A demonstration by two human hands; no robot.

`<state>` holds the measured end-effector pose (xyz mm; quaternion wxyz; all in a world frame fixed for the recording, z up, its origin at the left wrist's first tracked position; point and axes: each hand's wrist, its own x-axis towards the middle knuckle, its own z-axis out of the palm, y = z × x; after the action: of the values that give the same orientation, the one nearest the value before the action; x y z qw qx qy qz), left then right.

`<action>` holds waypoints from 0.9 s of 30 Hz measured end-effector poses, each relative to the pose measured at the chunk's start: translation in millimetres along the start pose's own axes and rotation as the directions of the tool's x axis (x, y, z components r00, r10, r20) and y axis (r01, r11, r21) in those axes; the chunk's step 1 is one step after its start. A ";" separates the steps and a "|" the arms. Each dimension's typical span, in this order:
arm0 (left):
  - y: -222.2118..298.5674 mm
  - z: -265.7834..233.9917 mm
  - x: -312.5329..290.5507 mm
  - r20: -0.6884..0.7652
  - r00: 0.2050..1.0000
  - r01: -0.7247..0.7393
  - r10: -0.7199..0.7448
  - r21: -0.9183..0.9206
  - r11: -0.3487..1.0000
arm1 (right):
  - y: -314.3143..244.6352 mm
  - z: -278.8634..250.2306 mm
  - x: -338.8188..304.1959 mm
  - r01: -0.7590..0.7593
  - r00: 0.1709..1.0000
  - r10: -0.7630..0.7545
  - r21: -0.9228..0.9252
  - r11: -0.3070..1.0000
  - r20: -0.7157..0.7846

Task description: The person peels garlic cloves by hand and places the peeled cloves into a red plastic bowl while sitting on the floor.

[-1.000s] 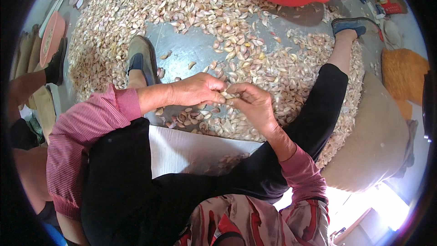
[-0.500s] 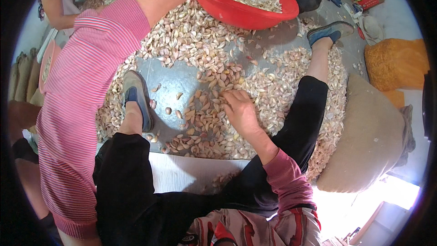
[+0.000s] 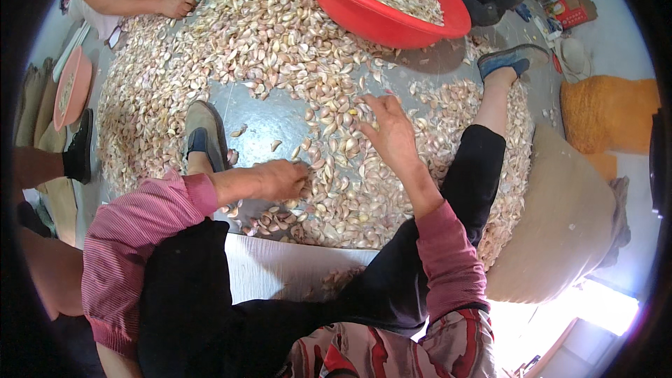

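Observation:
Garlic cloves [image 3: 301,56] with pale and pinkish skins lie spread in a thick layer over the grey floor. At the near left edge of the loose cloves, my left hand [image 3: 283,180] rests low, its fingers curled down and closed; whatever lies under the fingertips is hidden. My right hand [image 3: 392,129] is farther forward and to the right, just over the cloves. Its thumb and fingers are spread apart, and I see nothing held in them. Beyond both hands, a large red basin [image 3: 378,24] holds a heap of slender pale pieces.
My shoes [image 3: 204,129] rest among the cloves on both sides. A co-worker's hand [image 3: 176,6] touches the pile at the far left. A pink basin [image 3: 73,89] stands at the left. A full beige sack [image 3: 553,213] and an orange sack [image 3: 609,113] lie at the right.
My left hand has come back from the red basin down to the cloves near me. My right hand has moved slightly forward and right, its fingers now spread.

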<state>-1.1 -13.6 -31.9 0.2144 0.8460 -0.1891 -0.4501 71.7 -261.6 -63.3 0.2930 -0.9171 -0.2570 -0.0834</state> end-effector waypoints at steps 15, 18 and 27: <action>-9.4 17.2 -1.5 0.154 0.950 -0.283 0.272 0.051 0.958 | -51.2 47.5 70.2 -0.030 0.966 0.057 -0.110 0.993 0.254; -12.7 16.0 -5.2 0.150 0.967 -0.223 0.207 0.102 0.969 | -68.3 78.8 53.2 0.104 0.964 -0.051 -0.194 0.975 0.260; -21.9 9.4 -21.8 0.261 0.938 -0.233 0.229 -0.016 0.972 | -24.9 46.5 22.7 0.073 0.990 -0.071 -0.017 0.997 0.120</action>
<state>-17.6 14.1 -33.5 0.2325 0.7529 -0.3171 -0.5278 78.2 -207.7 -82.0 0.2638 -0.9138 -0.3061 -0.0415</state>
